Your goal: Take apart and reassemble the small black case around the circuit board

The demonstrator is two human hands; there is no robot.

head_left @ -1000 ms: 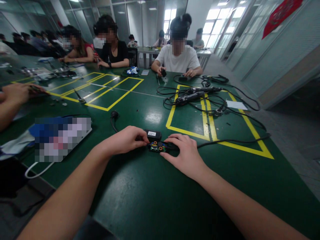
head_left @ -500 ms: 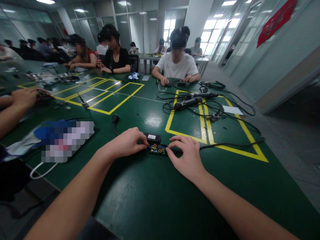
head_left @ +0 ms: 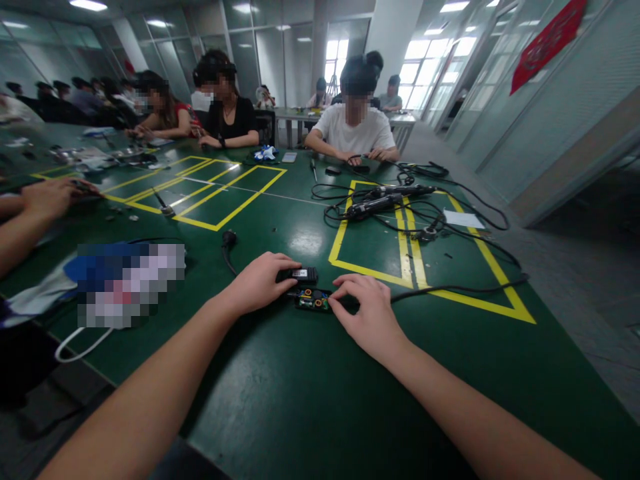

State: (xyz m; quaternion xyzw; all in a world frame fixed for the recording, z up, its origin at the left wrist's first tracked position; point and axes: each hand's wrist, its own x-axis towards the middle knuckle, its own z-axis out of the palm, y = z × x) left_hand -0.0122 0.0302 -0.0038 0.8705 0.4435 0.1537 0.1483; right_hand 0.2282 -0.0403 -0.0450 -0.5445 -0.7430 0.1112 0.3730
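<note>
Before me lies a small open black case (head_left: 302,305), its circuit board (head_left: 314,300) facing up with round coils and coloured wires. Just behind it is a black cover (head_left: 310,275) with a white label. The fingers and thumb of my left hand (head_left: 263,281) close around the cover's left end, hiding that end. With thumb and index finger, my right hand (head_left: 364,308) pinches the right end of the case. A black cable (head_left: 425,291) runs off to the right from behind this hand. Beyond my left hand lies a power plug (head_left: 229,239) on a cord.
On the green table (head_left: 260,393), black handheld tools (head_left: 373,205) lie among tangled cables at the right. A pixelated pouch (head_left: 135,283) rests at the left, near another person's hand (head_left: 47,200). A person in a white shirt (head_left: 353,130) sits opposite.
My left hand has shifted from the left end of the case to the cover behind it. The right hand stays at the case's right end.
</note>
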